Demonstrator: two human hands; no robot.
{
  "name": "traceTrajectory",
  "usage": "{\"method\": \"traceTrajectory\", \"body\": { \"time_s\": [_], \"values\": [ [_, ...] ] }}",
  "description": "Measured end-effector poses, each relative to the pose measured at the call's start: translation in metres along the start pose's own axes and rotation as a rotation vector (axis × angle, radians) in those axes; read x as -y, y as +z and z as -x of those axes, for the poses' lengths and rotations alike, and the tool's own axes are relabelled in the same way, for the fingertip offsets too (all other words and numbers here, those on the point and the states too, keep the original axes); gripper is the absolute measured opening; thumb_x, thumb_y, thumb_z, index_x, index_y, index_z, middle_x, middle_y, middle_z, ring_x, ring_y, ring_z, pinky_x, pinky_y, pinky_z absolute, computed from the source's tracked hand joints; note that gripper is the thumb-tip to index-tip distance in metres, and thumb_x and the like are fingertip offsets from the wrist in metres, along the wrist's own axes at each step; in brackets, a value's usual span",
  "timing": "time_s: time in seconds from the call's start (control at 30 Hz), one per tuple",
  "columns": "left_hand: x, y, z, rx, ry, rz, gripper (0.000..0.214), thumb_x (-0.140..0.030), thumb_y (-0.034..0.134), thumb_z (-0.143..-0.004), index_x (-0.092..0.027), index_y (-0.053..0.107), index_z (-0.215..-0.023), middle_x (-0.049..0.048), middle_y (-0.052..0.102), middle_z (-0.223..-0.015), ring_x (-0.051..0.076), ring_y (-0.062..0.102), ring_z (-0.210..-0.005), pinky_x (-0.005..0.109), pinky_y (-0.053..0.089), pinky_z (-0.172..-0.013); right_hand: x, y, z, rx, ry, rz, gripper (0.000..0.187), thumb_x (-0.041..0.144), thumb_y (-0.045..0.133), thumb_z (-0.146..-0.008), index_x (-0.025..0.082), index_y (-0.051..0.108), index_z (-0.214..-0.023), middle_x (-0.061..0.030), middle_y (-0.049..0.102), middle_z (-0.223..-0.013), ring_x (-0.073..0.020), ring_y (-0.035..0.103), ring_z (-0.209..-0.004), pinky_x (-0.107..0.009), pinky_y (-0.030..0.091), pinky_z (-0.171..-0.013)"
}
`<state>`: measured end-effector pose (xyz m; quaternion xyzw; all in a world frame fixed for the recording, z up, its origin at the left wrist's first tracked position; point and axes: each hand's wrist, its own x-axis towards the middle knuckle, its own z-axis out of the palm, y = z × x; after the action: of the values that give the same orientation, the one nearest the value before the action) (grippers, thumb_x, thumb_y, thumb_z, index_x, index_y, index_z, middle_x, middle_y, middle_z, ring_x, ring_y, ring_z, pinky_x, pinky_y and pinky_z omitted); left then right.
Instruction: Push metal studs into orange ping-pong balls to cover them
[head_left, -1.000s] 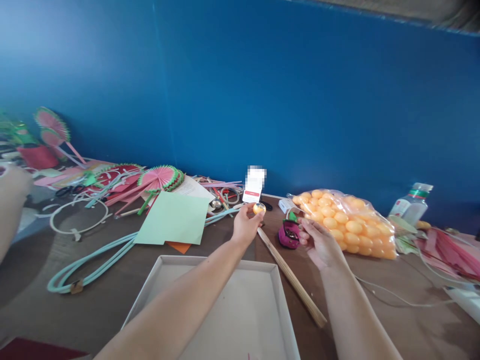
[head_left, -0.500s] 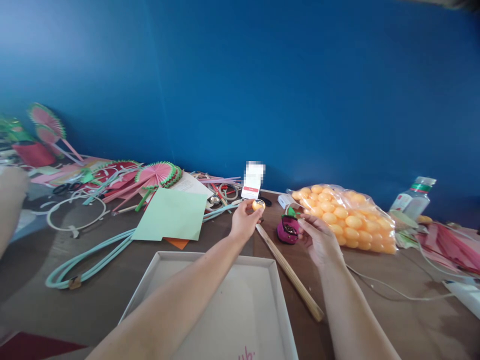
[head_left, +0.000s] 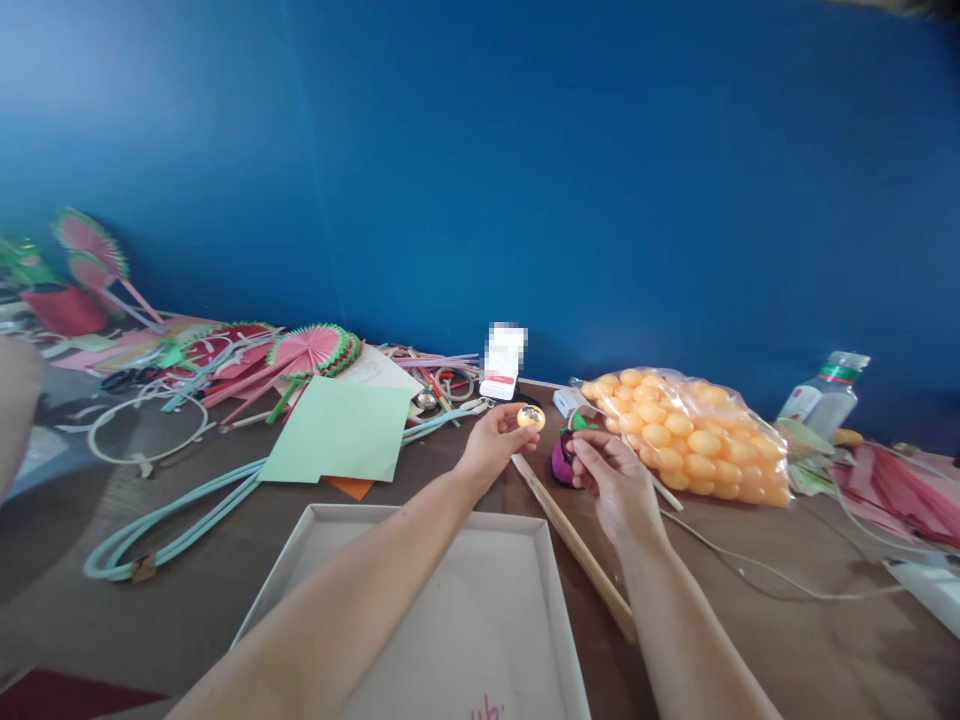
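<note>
My left hand [head_left: 489,446] is closed on a small orange ball [head_left: 531,417], pinched at the fingertips and held just above the brown table [head_left: 750,640]. My right hand [head_left: 611,482] is beside it, fingers pinched together, and a thin pale stick [head_left: 669,496] pokes out from the hand toward the right. A magenta and green trinket [head_left: 560,458] lies on the table right behind my right fingers. A clear bag full of orange balls [head_left: 697,440] sits just beyond my right hand.
A white shallow tray [head_left: 420,610] lies under my left forearm, and a long wooden stick [head_left: 581,555] lies between my arms. Green paper [head_left: 341,432], teal hoops [head_left: 172,510] and pink paper fans [head_left: 311,350] lie to the left; a bottle [head_left: 825,400] and a cable [head_left: 787,582] to the right. Another person's arm [head_left: 15,400] shows at the left edge.
My right hand has moved left toward the ball and closed from loosely curled into a pinch. My left hand has turned the ball slightly to the right.
</note>
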<state>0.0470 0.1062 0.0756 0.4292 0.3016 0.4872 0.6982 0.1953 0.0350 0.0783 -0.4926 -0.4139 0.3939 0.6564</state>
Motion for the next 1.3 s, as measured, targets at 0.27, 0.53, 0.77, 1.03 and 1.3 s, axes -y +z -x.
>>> {"method": "traceTrajectory", "body": {
  "time_s": [0.27, 0.53, 0.77, 1.03, 1.3],
  "values": [
    [0.0002, 0.0008, 0.0054, 0.12, -0.014, -0.003, 0.052, -0.025, 0.079, -0.063, -0.012, 0.059, -0.109, 0.008, 0.066, -0.096, 0.013, 0.063, -0.077, 0.03, 0.052, -0.076, -0.0058, 0.0088, 0.0066, 0.071, -0.005, 0.0, 0.018, 0.033, 0.07, -0.077, 0.02, 0.063, -0.086, 0.0015, 0.058, -0.063, -0.0093, 0.049, -0.054, -0.02, 0.041, -0.047],
    [-0.0005, 0.0002, 0.0068, 0.204, 0.007, -0.064, 0.054, -0.026, 0.079, -0.062, -0.013, 0.059, -0.111, 0.0103, 0.065, -0.104, 0.017, 0.06, -0.091, 0.03, 0.049, -0.078, -0.0017, 0.0115, 0.0074, 0.099, 0.026, -0.117, 0.018, 0.032, 0.071, -0.076, 0.02, 0.062, -0.085, 0.0032, 0.054, -0.06, -0.0093, 0.046, -0.053, -0.02, 0.036, -0.045],
    [0.0027, -0.0011, 0.0055, 0.235, 0.04, -0.098, 0.051, -0.023, 0.079, -0.061, -0.014, 0.061, -0.108, 0.0084, 0.066, -0.101, 0.016, 0.061, -0.091, 0.032, 0.045, -0.088, -0.0025, 0.0102, 0.0061, 0.098, 0.092, -0.161, 0.022, 0.034, 0.075, -0.07, 0.021, 0.061, -0.081, 0.0043, 0.053, -0.059, -0.0091, 0.045, -0.051, -0.019, 0.035, -0.044],
    [0.0028, -0.0019, 0.0057, 0.246, 0.052, -0.16, 0.048, -0.022, 0.078, -0.063, -0.015, 0.062, -0.107, 0.0089, 0.066, -0.104, 0.017, 0.061, -0.094, 0.033, 0.043, -0.092, -0.0041, 0.0112, 0.0064, 0.087, 0.1, -0.181, 0.021, 0.033, 0.075, -0.07, 0.021, 0.062, -0.081, 0.0044, 0.052, -0.057, -0.0084, 0.044, -0.051, -0.018, 0.036, -0.044],
    [0.003, -0.0024, 0.0057, 0.249, 0.053, -0.199, 0.05, -0.023, 0.077, -0.065, -0.014, 0.061, -0.111, 0.0099, 0.066, -0.108, 0.018, 0.061, -0.097, 0.033, 0.044, -0.091, -0.0031, 0.0113, 0.0064, 0.076, 0.112, -0.166, 0.024, 0.035, 0.077, -0.067, 0.02, 0.063, -0.079, 0.0044, 0.051, -0.058, -0.0087, 0.044, -0.051, -0.019, 0.036, -0.043]
  ]
}}
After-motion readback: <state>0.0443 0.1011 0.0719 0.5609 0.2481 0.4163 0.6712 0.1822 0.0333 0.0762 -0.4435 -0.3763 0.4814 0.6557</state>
